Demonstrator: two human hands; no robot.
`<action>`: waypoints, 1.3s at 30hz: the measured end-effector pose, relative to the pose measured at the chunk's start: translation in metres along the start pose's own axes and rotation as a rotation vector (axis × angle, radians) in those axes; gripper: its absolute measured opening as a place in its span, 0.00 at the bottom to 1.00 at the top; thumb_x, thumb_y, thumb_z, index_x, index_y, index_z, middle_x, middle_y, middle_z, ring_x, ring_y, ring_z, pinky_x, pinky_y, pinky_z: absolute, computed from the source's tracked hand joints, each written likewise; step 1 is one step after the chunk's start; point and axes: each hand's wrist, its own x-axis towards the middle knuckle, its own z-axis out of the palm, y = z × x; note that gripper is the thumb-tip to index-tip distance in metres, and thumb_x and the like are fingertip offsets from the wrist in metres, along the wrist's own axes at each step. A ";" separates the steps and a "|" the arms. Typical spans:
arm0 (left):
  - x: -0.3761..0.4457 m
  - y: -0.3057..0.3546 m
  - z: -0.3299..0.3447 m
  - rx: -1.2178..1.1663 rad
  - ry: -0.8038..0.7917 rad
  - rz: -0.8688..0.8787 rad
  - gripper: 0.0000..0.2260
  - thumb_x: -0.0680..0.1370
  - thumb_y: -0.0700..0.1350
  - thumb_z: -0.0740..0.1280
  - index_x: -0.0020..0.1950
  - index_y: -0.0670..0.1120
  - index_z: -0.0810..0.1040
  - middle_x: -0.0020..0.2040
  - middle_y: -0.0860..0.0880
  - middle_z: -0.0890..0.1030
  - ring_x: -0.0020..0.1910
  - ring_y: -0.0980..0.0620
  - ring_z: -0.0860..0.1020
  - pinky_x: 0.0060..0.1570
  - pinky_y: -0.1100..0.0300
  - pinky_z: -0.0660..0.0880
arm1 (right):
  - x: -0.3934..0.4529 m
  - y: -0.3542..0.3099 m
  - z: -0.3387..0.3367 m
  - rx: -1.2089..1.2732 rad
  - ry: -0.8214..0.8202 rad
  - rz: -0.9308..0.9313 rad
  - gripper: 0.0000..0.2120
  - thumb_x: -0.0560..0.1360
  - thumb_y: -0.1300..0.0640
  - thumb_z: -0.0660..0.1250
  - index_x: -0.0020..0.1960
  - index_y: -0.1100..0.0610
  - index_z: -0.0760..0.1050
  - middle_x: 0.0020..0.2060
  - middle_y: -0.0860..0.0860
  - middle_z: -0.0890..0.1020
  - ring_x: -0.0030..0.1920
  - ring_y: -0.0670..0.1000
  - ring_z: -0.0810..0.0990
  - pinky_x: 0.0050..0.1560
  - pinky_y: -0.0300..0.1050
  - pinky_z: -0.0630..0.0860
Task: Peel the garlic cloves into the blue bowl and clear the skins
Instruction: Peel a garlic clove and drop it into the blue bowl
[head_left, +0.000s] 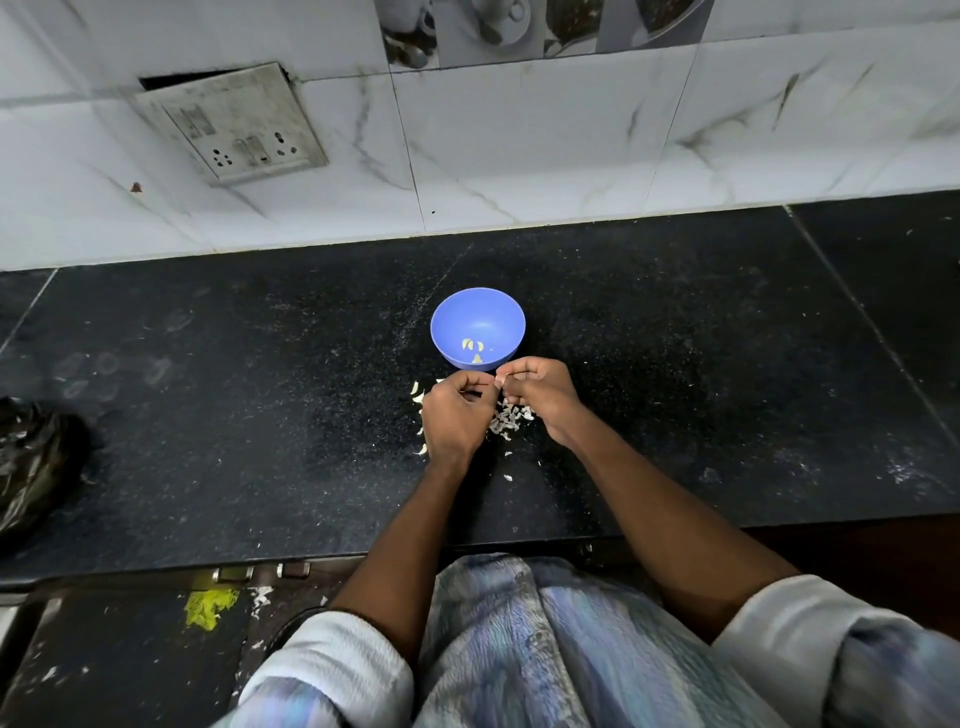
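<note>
A blue bowl (478, 317) stands on the black counter and holds a few peeled garlic cloves (472, 345). Just in front of it my left hand (454, 415) and my right hand (540, 395) meet, fingers curled, pinching a small garlic clove between them; the clove is mostly hidden by my fingers. A heap of pale garlic skins (509, 418) lies on the counter under and between my hands. A few unpeeled cloves (417, 393) lie just left of my left hand.
The black granite counter (727, 389) runs to a white tiled wall with a switch plate (234, 124) at the back left. A black plastic bag (36, 457) sits at the left edge. The counter's front edge lies close to my body.
</note>
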 end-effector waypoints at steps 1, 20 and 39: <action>0.002 -0.001 0.000 -0.012 -0.007 -0.016 0.05 0.76 0.50 0.78 0.46 0.49 0.88 0.38 0.57 0.86 0.37 0.62 0.84 0.42 0.59 0.83 | 0.000 0.000 0.000 0.009 0.000 -0.001 0.08 0.75 0.68 0.74 0.54 0.67 0.82 0.37 0.53 0.85 0.34 0.44 0.79 0.37 0.36 0.77; 0.005 -0.002 0.004 -0.014 -0.070 -0.025 0.04 0.75 0.47 0.75 0.43 0.51 0.90 0.35 0.58 0.86 0.35 0.58 0.85 0.41 0.55 0.84 | 0.002 -0.004 -0.001 0.160 -0.007 0.070 0.09 0.77 0.69 0.71 0.58 0.67 0.82 0.49 0.56 0.87 0.46 0.50 0.86 0.50 0.41 0.84; -0.002 0.002 0.010 -0.116 -0.054 -0.020 0.04 0.77 0.41 0.74 0.44 0.47 0.89 0.35 0.53 0.86 0.31 0.61 0.78 0.34 0.64 0.76 | 0.001 -0.005 -0.009 0.333 -0.027 0.143 0.06 0.78 0.71 0.70 0.53 0.65 0.83 0.47 0.58 0.88 0.44 0.49 0.86 0.45 0.38 0.82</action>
